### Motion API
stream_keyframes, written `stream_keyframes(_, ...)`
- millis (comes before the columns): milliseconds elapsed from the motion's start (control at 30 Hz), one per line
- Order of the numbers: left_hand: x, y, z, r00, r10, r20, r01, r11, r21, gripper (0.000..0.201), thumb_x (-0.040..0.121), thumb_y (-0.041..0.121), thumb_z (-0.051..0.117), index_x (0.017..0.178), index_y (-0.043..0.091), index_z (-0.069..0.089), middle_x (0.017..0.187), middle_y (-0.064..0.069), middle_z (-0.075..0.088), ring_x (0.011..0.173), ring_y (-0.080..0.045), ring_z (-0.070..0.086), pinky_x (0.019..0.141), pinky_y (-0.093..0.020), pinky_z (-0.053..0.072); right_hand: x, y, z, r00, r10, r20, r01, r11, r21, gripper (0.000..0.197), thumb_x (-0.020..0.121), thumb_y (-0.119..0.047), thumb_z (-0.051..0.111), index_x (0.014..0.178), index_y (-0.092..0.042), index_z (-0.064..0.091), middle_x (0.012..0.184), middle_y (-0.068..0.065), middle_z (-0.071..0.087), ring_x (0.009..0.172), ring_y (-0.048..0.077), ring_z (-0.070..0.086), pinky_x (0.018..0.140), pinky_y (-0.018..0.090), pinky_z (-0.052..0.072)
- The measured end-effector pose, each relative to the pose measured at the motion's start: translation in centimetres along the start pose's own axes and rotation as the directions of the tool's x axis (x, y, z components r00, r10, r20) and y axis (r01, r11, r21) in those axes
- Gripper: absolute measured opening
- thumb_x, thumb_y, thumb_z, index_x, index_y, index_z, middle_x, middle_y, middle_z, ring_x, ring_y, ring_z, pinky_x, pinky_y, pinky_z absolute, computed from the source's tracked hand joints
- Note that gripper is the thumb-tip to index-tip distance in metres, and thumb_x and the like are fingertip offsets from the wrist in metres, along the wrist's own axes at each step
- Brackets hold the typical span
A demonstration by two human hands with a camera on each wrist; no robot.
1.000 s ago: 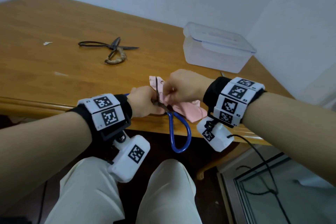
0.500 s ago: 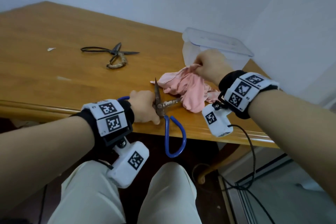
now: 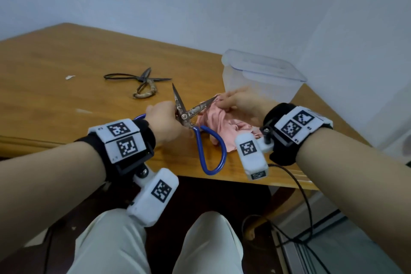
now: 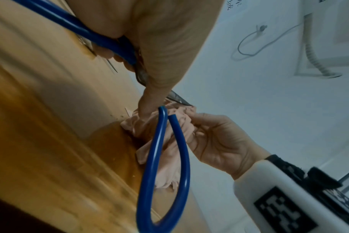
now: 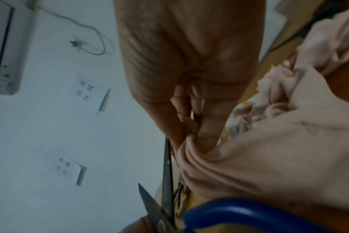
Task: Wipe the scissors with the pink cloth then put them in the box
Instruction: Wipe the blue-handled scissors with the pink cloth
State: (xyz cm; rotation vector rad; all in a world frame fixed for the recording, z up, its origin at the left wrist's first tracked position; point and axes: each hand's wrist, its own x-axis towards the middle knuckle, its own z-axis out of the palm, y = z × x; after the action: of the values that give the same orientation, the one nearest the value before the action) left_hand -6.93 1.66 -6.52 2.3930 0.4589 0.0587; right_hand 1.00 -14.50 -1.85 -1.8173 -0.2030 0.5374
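1. Currently your left hand (image 3: 165, 123) is curled around the blue-handled scissors (image 3: 185, 115) near the pivot; one blue loop runs under the fingers (image 4: 106, 52) in the left wrist view, the other loop hangs free past the table's near edge.
2. Scissor blades are spread apart and look rusty. One points up and away from you; the other angles right, toward your right hand (image 3: 241, 104).
3. Your right hand pinches the pink cloth (image 3: 222, 124) between thumb and fingertips (image 5: 206, 134), just at the tip of the right-pointing blade. The rest of the cloth lies bunched on the wooden table (image 3: 55, 100), under that hand.
4. The box (image 3: 262, 78), clear plastic with its lid on, stands on the table's far right corner, just beyond your right hand. The scissors are outside it, held above the table's near edge.
5. A second, dark pair of scissors (image 3: 140, 82) lies on the table further back, well apart from both hands, with a white scrap (image 3: 70, 77) to its left.
6. Writing: two paper notes (image 5: 92, 93) on the wall carry handwritten characters, too blurred to read. Wrist bands show black-and-white square code markers (image 3: 126, 145); no brand legible.
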Motion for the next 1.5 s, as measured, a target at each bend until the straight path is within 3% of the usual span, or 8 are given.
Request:
stream_keyframes(233,-0.1,-0.2,0.3,1.0,0.011,-0.026,-0.01,1.0,0.027,0.035,0.071,0.04,0.078,0.083,0.017,0.056,0.081,-0.001,0.058,0.097,-0.029,0.054,0.093,-0.042,0.045,0.1,0.2,0.5,0.971,0.156,0.181,-0.21,0.917,0.339,0.019,0.079,0.015,0.043,0.084,-0.001,0.054,0.077,0.016,0.055,0.061,0.02,0.063,0.053,0.025,0.058)
stream_keyframes(333,0.2,-0.2,0.5,0.999,0.017,-0.042,-0.015,0.999,0.046,0.036,0.07,0.045,0.077,0.083,0.018,0.056,0.084,-0.002,0.061,0.097,-0.029,0.054,0.093,-0.042,0.044,0.0,0.3,1.1,0.98,0.114,0.162,-0.151,0.959,0.238,0.022,0.088,0.018,0.044,0.089,0.004,0.06,0.079,0.016,0.064,0.058,0.019,0.069,0.052,0.022,0.056)
stream_keyframes(600,0.1,-0.1,1.2,0.999,0.012,-0.045,-0.01,0.999,0.04,0.034,0.07,0.046,0.078,0.075,0.023,0.054,0.085,0.0,0.062,0.098,-0.029,0.052,0.091,-0.041,0.042,0.2,0.6,2.5,0.998,0.042,0.038,-0.046,0.992,0.115,0.01,0.081,0.008,0.065,0.09,0.008,0.065,0.07,0.017,0.07,0.059,0.024,0.07,0.048,0.026,0.055)
stream_keyframes(800,0.1,0.0,1.3,0.999,0.009,-0.039,-0.01,1.0,-0.009,0.034,0.07,0.042,0.077,0.09,0.02,0.061,0.092,-0.001,0.064,0.1,-0.028,0.053,0.093,-0.043,0.045,1.0,-0.1,2.0,1.0,0.007,-0.004,-0.007,1.0,-0.025,0.009,0.081,0.011,0.064,0.089,0.008,0.063,0.073,0.014,0.065,0.05,0.016,0.065,0.042,0.02,0.051)
stream_keyframes(1167,-1.2,1.1,0.7,1.0,-0.005,-0.003,0.005,0.999,0.033,0.032,0.081,0.038,0.071,0.079,0.022,0.043,0.08,0.003,0.046,0.098,-0.024,0.036,0.082,-0.036,0.038,0.6,-1.1,0.1,0.997,-0.035,0.071,0.052,0.964,-0.26,0.008,0.083,0.01,0.061,0.084,0.003,0.065,0.056,0.001,0.067,0.049,0.009,0.065,0.047,0.017,0.053)
stream_keyframes(1300,-1.7,1.4,0.1,1.0,-0.014,0.012,0.013,0.999,0.044,0.031,0.083,0.04,0.068,0.077,0.019,0.046,0.078,0.0,0.046,0.097,-0.026,0.037,0.084,-0.036,0.036,0.6,-1.0,-1.1,0.996,-0.093,-0.009,0.08,0.904,-0.421,0.012,0.081,0.013,0.065,0.076,0.002,0.063,0.055,0.004,0.066,0.046,0.011,0.064,0.05,0.021,0.056)
stream_keyframes(1400,-1.7,0.7,-0.4,1.0,-0.025,0.002,0.024,0.998,0.057,0.031,0.083,0.041,0.067,0.087,0.015,0.052,0.083,-0.003,0.049,0.101,-0.028,0.039,0.087,-0.037,0.038,0.7,-0.7,-2.4,0.99,-0.113,-0.09,0.078,0.942,-0.326,0.006,0.084,0.014,0.06,0.089,0.01,0.062,0.063,0.011,0.064,0.044,0.01,0.062,0.054,0.023,0.057)
stream_keyframes(1500,-1.8,0.6,-0.1,1.0,-0.023,-0.001,0.023,0.999,0.043,0.03,0.082,0.041,0.069,0.087,0.016,0.053,0.085,-0.002,0.051,0.102,-0.027,0.04,0.089,-0.038,0.038,0.7,-0.4,-1.9,0.999,-0.042,-0.018,0.038,0.983,-0.178,0.01,0.091,0.007,0.054,0.098,0.007,0.061,0.074,0.012,0.061,0.054,0.013,0.062,0.061,0.022,0.056)
